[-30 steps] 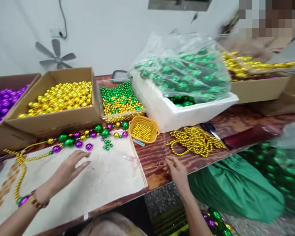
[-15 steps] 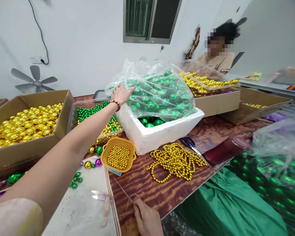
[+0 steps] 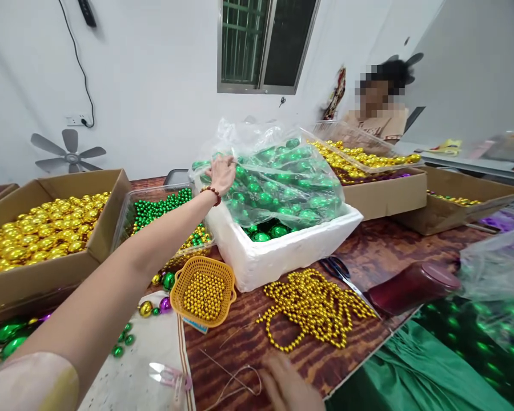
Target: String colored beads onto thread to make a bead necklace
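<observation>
My left hand lies on the clear plastic bag, its fingers bent and closed on the film. Large shiny green beads fill the bag and show below it in a white foam box. At the bottom edge, my right hand rests low over the table, slightly blurred, with fingers stretched and apart. Beside its fingertips lie a thread in a loose loop and a thin needle. Gold bead strings are heaped just beyond that hand.
An orange basket of small gold beads stands left of the foam box. Scissors and a dark red case lie right. Thread snips rest on white cloth. Cardboard boxes of beads flank the table; a person sits behind.
My left hand has gone from spread fingers to bent ones on the bag. My right hand has shifted right, away from the thread it was pinching. The view has tilted up slightly.
</observation>
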A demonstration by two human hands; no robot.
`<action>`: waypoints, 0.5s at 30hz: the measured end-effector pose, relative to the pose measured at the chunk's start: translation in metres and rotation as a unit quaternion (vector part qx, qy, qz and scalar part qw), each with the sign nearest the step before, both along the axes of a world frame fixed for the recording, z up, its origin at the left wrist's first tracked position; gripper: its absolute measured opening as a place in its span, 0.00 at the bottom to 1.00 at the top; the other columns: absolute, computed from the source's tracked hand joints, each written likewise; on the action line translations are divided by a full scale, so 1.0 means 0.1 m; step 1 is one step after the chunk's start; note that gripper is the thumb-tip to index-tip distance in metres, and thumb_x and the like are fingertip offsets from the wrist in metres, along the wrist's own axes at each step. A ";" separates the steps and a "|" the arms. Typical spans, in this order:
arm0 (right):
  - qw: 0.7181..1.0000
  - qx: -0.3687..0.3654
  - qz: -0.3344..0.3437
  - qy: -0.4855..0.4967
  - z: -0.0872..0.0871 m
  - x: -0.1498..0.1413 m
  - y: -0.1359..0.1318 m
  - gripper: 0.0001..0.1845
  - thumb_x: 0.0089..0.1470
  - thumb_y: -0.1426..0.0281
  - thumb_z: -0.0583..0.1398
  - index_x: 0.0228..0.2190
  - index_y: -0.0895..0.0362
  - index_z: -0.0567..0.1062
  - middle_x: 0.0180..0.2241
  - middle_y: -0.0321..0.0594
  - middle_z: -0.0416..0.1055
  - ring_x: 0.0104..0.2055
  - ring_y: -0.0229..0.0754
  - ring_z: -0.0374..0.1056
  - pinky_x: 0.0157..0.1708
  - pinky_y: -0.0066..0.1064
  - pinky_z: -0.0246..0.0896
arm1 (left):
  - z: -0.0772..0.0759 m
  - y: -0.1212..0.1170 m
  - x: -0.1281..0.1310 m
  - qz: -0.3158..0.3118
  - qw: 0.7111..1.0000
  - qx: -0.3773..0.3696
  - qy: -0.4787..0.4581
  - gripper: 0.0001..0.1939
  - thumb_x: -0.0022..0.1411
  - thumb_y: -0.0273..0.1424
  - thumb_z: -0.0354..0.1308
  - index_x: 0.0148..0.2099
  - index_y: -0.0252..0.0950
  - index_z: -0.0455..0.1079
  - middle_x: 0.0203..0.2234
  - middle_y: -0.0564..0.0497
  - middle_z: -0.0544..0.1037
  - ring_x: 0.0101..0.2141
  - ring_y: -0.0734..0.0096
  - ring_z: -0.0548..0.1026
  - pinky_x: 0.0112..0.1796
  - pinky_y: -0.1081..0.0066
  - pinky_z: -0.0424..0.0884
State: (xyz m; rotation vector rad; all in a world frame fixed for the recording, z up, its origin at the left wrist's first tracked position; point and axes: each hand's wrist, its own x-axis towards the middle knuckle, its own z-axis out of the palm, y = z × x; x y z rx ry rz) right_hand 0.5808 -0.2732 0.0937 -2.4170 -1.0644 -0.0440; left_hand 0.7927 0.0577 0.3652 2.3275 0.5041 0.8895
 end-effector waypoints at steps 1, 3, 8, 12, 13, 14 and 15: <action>0.998 0.055 -0.003 -0.022 0.24 0.17 -0.04 0.13 0.63 0.68 0.53 0.36 0.49 0.78 0.38 0.38 0.79 0.32 0.40 0.78 0.30 0.25 0.72 | 0.00 -0.05 -0.03 -0.012 0.999 -0.020 -0.042 0.11 0.70 0.29 0.50 0.47 0.37 0.74 0.53 0.41 0.73 0.57 0.50 0.67 0.55 0.50 0.60; 0.982 0.163 -0.021 -0.097 0.77 0.52 -0.06 0.13 0.66 0.64 0.53 0.38 0.50 0.77 0.36 0.40 0.79 0.35 0.42 0.78 0.34 0.28 0.73 | -0.03 -0.14 -0.09 -0.048 0.990 -0.059 -0.123 0.08 0.69 0.28 0.53 0.46 0.38 0.72 0.52 0.43 0.71 0.56 0.54 0.67 0.56 0.52 0.62; 0.934 0.238 -0.108 -0.244 2.14 1.27 0.41 0.13 0.65 0.61 0.55 0.41 0.54 0.77 0.40 0.45 0.78 0.39 0.47 0.75 0.41 0.37 0.68 | -0.29 -0.31 -0.23 -0.178 0.960 -0.017 -0.217 0.07 0.67 0.22 0.55 0.37 0.39 0.68 0.40 0.49 0.72 0.45 0.65 0.71 0.54 0.58 0.68; 0.953 0.153 -0.102 -0.242 2.94 1.76 1.33 0.17 0.65 0.60 0.56 0.47 0.56 0.77 0.48 0.50 0.74 0.47 0.52 0.71 0.47 0.42 0.65 | -0.53 -0.41 -0.26 -0.223 0.952 0.053 -0.204 0.08 0.67 0.22 0.52 0.39 0.39 0.68 0.44 0.46 0.73 0.47 0.63 0.72 0.53 0.56 0.71; 0.963 0.112 -0.083 -0.230 3.06 1.87 1.59 0.18 0.65 0.60 0.56 0.48 0.56 0.76 0.49 0.51 0.73 0.49 0.54 0.70 0.48 0.43 0.65 | -0.59 -0.42 -0.26 -0.226 0.952 0.066 -0.196 0.08 0.67 0.22 0.51 0.42 0.40 0.69 0.46 0.45 0.73 0.49 0.61 0.72 0.54 0.56 0.72; 0.970 0.067 -0.069 -0.224 3.15 1.97 1.85 0.19 0.64 0.59 0.57 0.50 0.58 0.75 0.52 0.53 0.71 0.52 0.56 0.69 0.50 0.45 0.64 | -0.64 -0.43 -0.26 -0.228 0.953 0.079 -0.185 0.10 0.67 0.23 0.50 0.44 0.40 0.70 0.48 0.44 0.73 0.51 0.59 0.72 0.54 0.54 0.72; 0.972 0.026 -0.060 -0.227 3.20 2.07 2.10 0.22 0.64 0.59 0.58 0.52 0.60 0.74 0.55 0.56 0.69 0.55 0.59 0.66 0.52 0.47 0.63 | -0.70 -0.44 -0.27 -0.230 0.954 0.093 -0.170 0.11 0.67 0.23 0.50 0.47 0.40 0.70 0.50 0.43 0.74 0.52 0.57 0.72 0.55 0.53 0.72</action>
